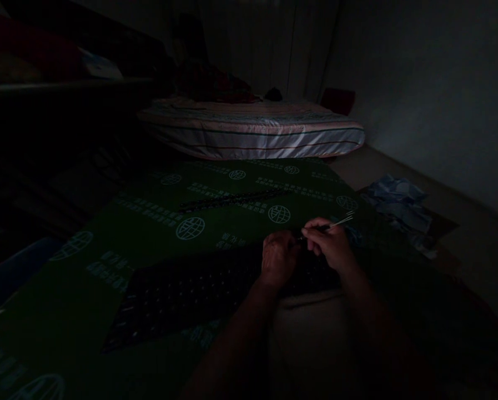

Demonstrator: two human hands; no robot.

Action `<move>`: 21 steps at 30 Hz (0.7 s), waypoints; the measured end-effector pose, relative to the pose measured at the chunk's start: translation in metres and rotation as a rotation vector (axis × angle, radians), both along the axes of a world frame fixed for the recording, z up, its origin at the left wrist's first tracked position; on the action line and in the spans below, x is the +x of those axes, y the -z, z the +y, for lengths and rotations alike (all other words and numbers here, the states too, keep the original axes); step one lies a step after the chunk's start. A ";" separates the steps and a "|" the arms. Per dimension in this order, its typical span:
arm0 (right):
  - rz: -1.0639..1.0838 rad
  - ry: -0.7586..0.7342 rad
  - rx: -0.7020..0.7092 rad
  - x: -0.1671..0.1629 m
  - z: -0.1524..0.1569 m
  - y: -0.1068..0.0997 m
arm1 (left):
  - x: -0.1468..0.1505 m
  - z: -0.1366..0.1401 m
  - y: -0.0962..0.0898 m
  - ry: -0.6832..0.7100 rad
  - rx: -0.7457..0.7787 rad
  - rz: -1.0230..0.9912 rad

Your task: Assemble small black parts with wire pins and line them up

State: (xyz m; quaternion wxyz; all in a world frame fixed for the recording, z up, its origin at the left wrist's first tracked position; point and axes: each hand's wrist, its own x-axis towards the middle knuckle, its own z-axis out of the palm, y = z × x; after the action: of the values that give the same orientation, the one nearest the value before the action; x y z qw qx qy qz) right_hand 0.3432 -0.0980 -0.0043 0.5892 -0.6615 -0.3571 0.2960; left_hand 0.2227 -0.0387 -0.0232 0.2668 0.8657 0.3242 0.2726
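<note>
The room is very dark. My left hand [278, 258] is closed, its fingertips pinched at the far edge of a long black panel [177, 294] dotted with rows of small light marks. What those fingers hold is too dark to make out. Beside it, almost touching, my right hand [330, 244] is closed in a pinch on a few thin pale strands [343, 220], which stick out past the fingers to the right. A small dark piece with a bright glint shows between the two hands. The panel lies on a green board [149, 233] and passes beneath my wrists.
Narrow dark strips [232, 199] lie farther back on the green board, which carries printed globes and lettering. Beyond stands a bed [252, 136] with a striped sheet. Crumpled cloth [398, 194] lies on the floor at right. A shelf [65, 84] holds things at left.
</note>
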 end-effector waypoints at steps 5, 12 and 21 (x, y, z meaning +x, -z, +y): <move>0.049 0.039 0.126 0.005 -0.003 -0.003 | -0.003 0.002 0.003 -0.074 -0.162 -0.180; -0.009 -0.027 0.097 0.000 -0.002 0.002 | -0.002 0.002 0.004 -0.113 -0.345 -0.416; -0.568 -0.187 0.197 -0.001 -0.008 0.000 | -0.005 0.003 0.002 -0.091 -0.515 -0.567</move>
State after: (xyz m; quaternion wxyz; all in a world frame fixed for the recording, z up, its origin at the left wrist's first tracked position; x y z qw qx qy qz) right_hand 0.3421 -0.1058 -0.0046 0.4974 -0.6220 -0.5935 0.1163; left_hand 0.2176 -0.0357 -0.0253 0.5422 0.6454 0.3334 0.4224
